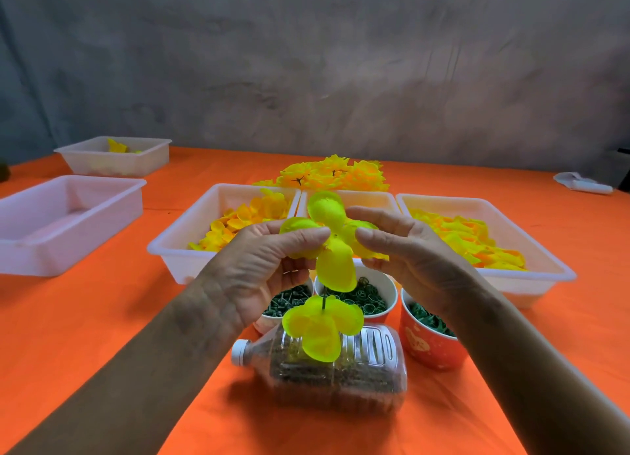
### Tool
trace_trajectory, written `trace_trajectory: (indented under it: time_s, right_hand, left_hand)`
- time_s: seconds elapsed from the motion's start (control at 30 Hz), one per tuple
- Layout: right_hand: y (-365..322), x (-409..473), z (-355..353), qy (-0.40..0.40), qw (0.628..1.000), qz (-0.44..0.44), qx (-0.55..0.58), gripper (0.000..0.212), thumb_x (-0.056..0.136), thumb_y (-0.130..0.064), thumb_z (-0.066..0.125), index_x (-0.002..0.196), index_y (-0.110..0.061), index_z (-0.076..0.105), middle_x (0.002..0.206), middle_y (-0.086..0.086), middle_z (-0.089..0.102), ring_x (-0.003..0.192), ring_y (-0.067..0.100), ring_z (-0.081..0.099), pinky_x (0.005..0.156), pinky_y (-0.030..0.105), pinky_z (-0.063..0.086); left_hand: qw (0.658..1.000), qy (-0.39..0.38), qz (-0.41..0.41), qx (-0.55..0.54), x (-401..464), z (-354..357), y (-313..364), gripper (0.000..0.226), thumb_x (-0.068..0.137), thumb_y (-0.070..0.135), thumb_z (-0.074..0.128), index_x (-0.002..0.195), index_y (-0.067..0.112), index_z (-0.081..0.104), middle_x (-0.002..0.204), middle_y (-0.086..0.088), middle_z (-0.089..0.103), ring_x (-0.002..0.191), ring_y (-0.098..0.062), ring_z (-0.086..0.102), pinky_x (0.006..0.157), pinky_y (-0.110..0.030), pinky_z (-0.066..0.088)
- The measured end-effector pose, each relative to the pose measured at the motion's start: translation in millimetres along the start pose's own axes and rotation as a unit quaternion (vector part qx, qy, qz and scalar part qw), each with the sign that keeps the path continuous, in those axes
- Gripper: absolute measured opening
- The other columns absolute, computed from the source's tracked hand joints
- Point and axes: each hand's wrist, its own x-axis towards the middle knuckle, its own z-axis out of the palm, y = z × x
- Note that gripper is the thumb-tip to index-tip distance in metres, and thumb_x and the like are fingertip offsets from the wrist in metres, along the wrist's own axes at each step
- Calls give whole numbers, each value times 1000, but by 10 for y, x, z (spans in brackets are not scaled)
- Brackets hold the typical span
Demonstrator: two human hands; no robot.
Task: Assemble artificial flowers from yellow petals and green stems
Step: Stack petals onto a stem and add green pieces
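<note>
Petals of yellow fabric, a four-lobed layer point(330, 239), sit between my two hands above the middle of the orange table point(102, 318). My left hand point(262, 267) pinches its left lobe between thumb and fingers, and my right hand point(405, 250) pinches the right side the same way. Below them a second petal layer point(322, 328) hangs on a thin green stem point(324, 301), just over a clear plastic bottle point(341, 369) lying on its side with a white cap. Behind the bottle stand three paper cups of green parts; the red cup point(429, 345) on my right carries a gold pattern I cannot read. Farther back, white trays point(177, 246) hold loose yellow petals, and a heap of finished flowers point(334, 175) lies beyond them. Two more trays point(68, 222) sit at my far left.
</note>
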Motion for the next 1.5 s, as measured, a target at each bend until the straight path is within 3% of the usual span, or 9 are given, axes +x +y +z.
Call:
trace_trajectory:
  time_s: [0.1, 0.33, 0.5, 0.6, 0.73, 0.87, 1.07, 1.33, 1.5]
  right_hand:
    - [-23, -6, 84, -16, 999, 21, 38, 36, 65, -18, 76, 100, -23, 71, 103, 3, 73, 97, 17, 68, 92, 42, 48]
    - [-144, 34, 189, 5, 998, 46, 43, 41, 50, -14, 75, 90, -15, 69, 86, 8, 74, 77, 19, 71, 74, 34, 57]
    - [-121, 1, 208, -5, 996, 87, -5, 38, 48, -13, 74, 86, -16, 70, 84, 10, 74, 73, 19, 70, 73, 33, 56]
    - [-85, 22, 224, 5, 993, 118, -10, 38, 49, -11, 74, 87, -15, 71, 86, 12, 73, 75, 22, 69, 82, 41, 53]
    - [-60, 70, 243, 6, 989, 144, -5, 36, 51, -9, 72, 86, -13, 71, 83, 11, 73, 72, 22, 70, 77, 39, 55]
    - [-49, 96, 230, 6, 987, 160, 6, 30, 62, -2, 71, 90, -11, 69, 82, 12, 73, 69, 23, 70, 67, 34, 58]
    - [-37, 106, 232, 16, 985, 171, 11, 21, 73, 2, 67, 90, -11, 69, 82, 13, 73, 69, 25, 70, 71, 40, 57]
    - [-11, 122, 252, 16, 980, 193, 39, 19, 79, 3, 62, 91, -11, 66, 80, 12, 70, 67, 25, 68, 71, 41, 56]
    - [36, 117, 256, 6, 976, 206, 71, 19, 78, 5, 61, 87, -11, 65, 70, 7, 70, 57, 20, 68, 60, 35, 58]
  left_hand:
    - [1000, 2, -4, -5, -6, 5, -9, 11, 47, 23, 74, 57, 17, 73, 53, 1, 64, 41, -7, 55, 41, -14, 44]
    - [999, 4, -44, 19, 23, -19, 37, 31, 36, 33, 78, 61, 15, 73, 58, -1, 65, 46, -10, 58, 43, -19, 46]
    - [996, -38, -75, 5, 26, -90, -19, 27, 60, 11, 73, 86, 5, 70, 61, -3, 69, 51, -12, 66, 43, -21, 49]
    - [995, -41, -93, 4, 60, -165, -63, 29, 68, 10, 73, 95, 4, 68, 68, -5, 71, 58, -15, 68, 46, -24, 51]
    - [994, -31, -101, 6, 93, -203, -94, 28, 75, 10, 72, 102, 3, 66, 70, -6, 72, 60, -16, 69, 48, -25, 51]
    - [994, -21, -104, -1, 81, -178, -122, 22, 78, 9, 69, 99, 3, 67, 64, -5, 69, 53, -14, 66, 44, -22, 49]
    - [994, -37, -107, -2, 88, -151, -132, 19, 79, 7, 66, 97, 3, 65, 61, -4, 68, 50, -13, 65, 43, -20, 48]
    - [990, -66, -126, 15, 135, -212, -179, 38, 55, 19, 74, 91, 8, 69, 67, -3, 71, 56, -14, 68, 46, -22, 50]
    - [983, -123, -130, 26, 155, -300, -228, 15, 68, 20, 72, 81, 18, 78, 75, 0, 73, 65, -12, 70, 52, -23, 52]
